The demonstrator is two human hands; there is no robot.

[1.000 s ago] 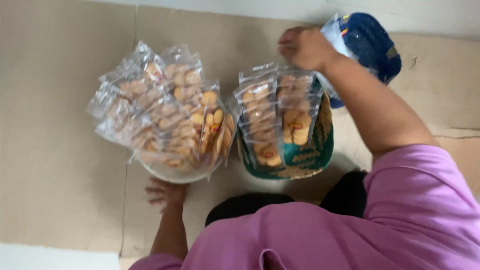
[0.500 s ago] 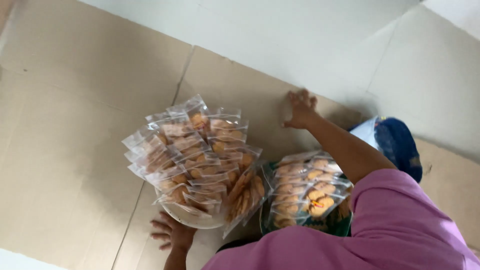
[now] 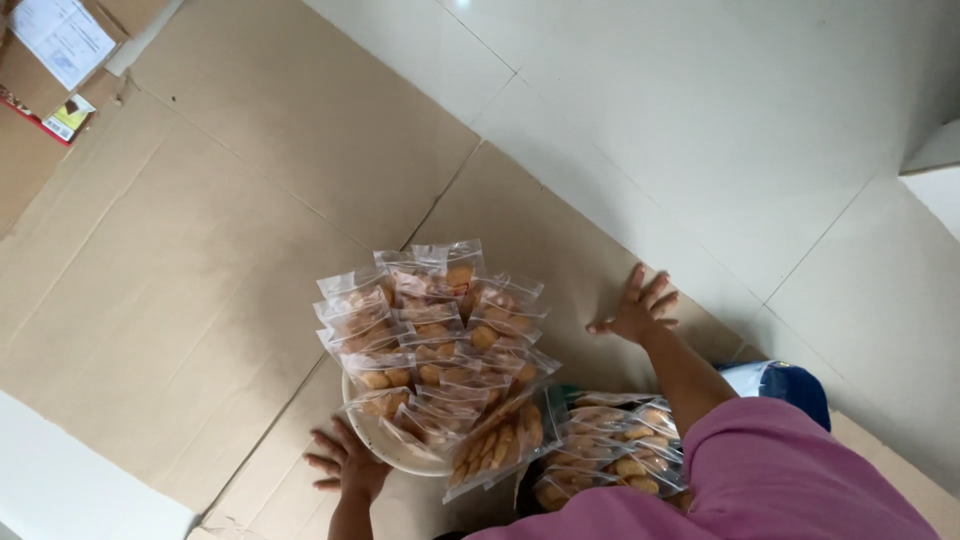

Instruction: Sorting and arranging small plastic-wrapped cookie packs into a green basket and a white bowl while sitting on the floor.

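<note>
The right hand (image 3: 636, 312) now lies flat and open on the cardboard sheet (image 3: 200, 250), fingers spread, farther from the blue bag (image 3: 790, 385) than a second ago. The left hand (image 3: 345, 463), fingers open, presses the rim of the white bowl (image 3: 385, 445) heaped with clear cookie packets (image 3: 430, 340), as before. A second pile of packets (image 3: 610, 450) sits just beside it, under the pink sleeve (image 3: 780, 480).

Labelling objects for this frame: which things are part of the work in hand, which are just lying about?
In hand:
- left hand on white round bowl piled with clear plastic packets of golden snacks
- right hand flat on brown cardboard sheet
- second pile of packets

Lying about:
- white paper sheet
- blue bag
</note>
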